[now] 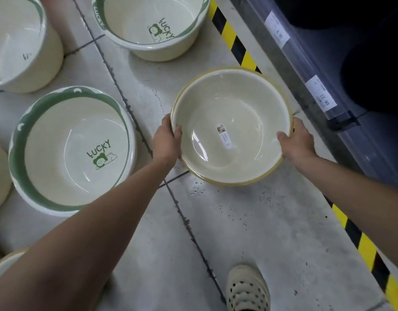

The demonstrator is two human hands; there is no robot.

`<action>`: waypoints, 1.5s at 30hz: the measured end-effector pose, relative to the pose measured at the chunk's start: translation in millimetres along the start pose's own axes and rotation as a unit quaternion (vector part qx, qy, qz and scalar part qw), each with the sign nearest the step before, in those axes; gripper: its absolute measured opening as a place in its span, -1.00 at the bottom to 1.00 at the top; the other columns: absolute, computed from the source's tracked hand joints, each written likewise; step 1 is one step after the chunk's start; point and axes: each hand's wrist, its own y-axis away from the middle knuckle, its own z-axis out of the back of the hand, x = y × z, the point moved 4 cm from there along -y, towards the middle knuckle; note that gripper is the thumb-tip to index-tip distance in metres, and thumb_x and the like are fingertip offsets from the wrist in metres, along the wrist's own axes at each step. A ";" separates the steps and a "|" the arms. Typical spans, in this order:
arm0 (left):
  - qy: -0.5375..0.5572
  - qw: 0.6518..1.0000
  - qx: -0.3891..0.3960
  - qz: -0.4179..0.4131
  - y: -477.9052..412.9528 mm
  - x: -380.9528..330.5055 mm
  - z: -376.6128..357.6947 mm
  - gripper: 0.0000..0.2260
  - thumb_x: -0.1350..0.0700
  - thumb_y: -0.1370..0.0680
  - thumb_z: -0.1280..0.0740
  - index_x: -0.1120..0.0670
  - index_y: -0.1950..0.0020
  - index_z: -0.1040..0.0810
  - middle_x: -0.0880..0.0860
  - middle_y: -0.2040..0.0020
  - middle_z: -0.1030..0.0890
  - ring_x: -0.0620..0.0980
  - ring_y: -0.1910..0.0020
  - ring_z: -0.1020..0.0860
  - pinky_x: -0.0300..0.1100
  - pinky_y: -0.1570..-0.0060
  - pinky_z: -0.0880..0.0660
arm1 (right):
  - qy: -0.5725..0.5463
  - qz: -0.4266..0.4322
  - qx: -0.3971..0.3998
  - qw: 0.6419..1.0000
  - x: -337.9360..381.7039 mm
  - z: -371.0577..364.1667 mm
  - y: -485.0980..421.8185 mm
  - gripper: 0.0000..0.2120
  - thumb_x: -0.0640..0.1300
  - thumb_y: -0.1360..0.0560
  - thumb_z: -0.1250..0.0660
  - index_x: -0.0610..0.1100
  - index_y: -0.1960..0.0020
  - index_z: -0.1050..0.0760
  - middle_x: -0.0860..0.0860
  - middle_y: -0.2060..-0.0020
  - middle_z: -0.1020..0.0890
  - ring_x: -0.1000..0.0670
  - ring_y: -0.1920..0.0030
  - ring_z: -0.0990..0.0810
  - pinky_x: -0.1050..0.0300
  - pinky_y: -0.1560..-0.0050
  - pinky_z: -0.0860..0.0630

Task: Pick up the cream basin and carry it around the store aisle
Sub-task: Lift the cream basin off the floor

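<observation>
1. Head view, nearest part: a pale perforated shoe (247, 288) on the grey concrete floor (249, 221), with both bare forearms reaching forward above it.
2. A little further: left hand (166, 140) closed over the left rim of the cream basin (220, 108), thumb inside the wall and fingers hidden under the edge.
3. Opposite: right hand (298, 140) closed on the right rim in the same way, thumb inside, other fingers out of sight behind the rim.
4. Between the two hands: the basin, mouth facing up toward the camera, a small label (225, 136) on its inner bottom. Round, so no long axis to speak of; rim tilted slightly, near edge lower.
5. Progress, as a judgement: grasp done and basin probably already off the floor, though not certain from this angle; carrying around the aisle left to do.
6. Right side: yellow-black hazard tape (231, 34) along the shelf base (290, 63) with price tags.
7. Far and left: several green-trimmed basins (20, 140) printed "LUCKY", well apart from the held one.
</observation>
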 end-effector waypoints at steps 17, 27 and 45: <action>0.178 0.978 -0.037 0.107 92.7 17.9 78.6 -0.71 0.08 -0.63 -0.33 0.03 -0.36 -0.55 -0.13 0.06 -0.62 -0.17 0.11 -0.62 -0.33 0.24 -0.56 | -0.022 0.070 0.067 0.995 43.7 51.1 83.0 -0.51 -0.20 -0.61 -0.33 -0.01 -0.52 -0.40 -0.03 -0.12 -0.60 -0.11 -0.12 -0.58 0.11 -0.01 -0.45; 0.205 0.956 -0.118 0.175 206.1 44.9 227.7 -0.70 0.02 -0.60 -0.37 -0.01 -0.33 -0.60 0.07 0.03 -0.63 -0.04 0.26 -0.62 -0.41 0.41 -0.47 | 0.042 0.158 0.155 0.974 170.1 59.9 202.3 -0.48 -0.21 -0.61 -0.34 0.01 -0.54 -0.39 0.03 -0.08 -0.61 -0.10 -0.09 -0.60 0.15 0.11 -0.47; 0.270 0.835 -0.321 0.356 464.6 255.5 408.7 -0.86 0.11 -0.60 -0.40 -0.05 -0.14 -0.59 -0.05 0.13 -0.61 -0.07 0.17 -0.59 -0.17 0.14 -0.55 | 0.182 0.334 0.337 0.861 299.8 -157.7 478.0 -0.44 -0.12 -0.61 -0.36 0.03 -0.59 -0.34 0.05 -0.04 -0.60 -0.09 -0.10 -0.58 0.06 -0.11 -0.52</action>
